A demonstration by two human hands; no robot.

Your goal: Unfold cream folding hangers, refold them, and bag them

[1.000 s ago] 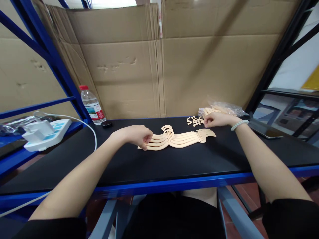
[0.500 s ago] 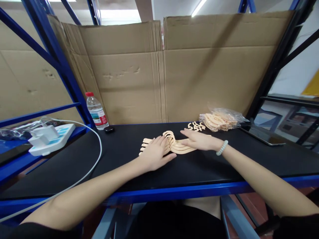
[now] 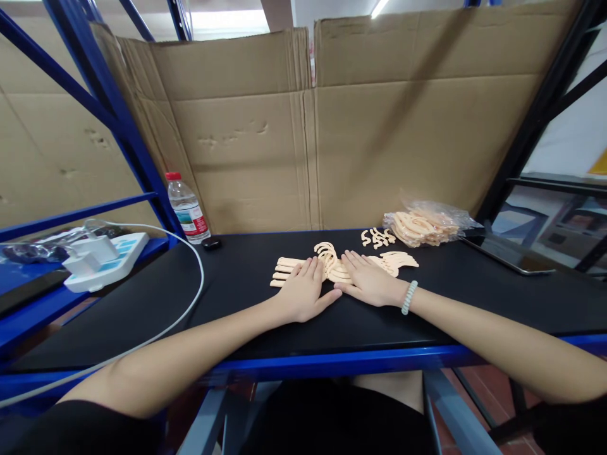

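Flat pale wooden pieces [image 3: 337, 270] lie laid together on the black tabletop, with straight strips [image 3: 284, 268] at the left, curved ones [image 3: 325, 250] in the middle and a fanned end [image 3: 399, 260] at the right. My left hand [image 3: 301, 292] rests flat over the left part, fingers stretched out. Over the right part lies my right hand [image 3: 372, 281], also flat, with a pale bead bracelet [image 3: 409, 297] on the wrist. The two thumbs come close together in front of the pieces. Both palms hide some of the wood.
Small curved pieces [image 3: 378, 238] lie behind, beside a clear bag [image 3: 424, 226] of more wooden pieces. A dark tablet-like device [image 3: 509, 253] is at the right. A water bottle [image 3: 188, 212], a power strip [image 3: 111, 262] and a white cable [image 3: 202, 278] are at the left. Cardboard [image 3: 246, 145] stands behind.
My right hand has come down flat onto the pieces, lower and nearer my left hand. The fanned right end now shows. The view has shifted slightly.
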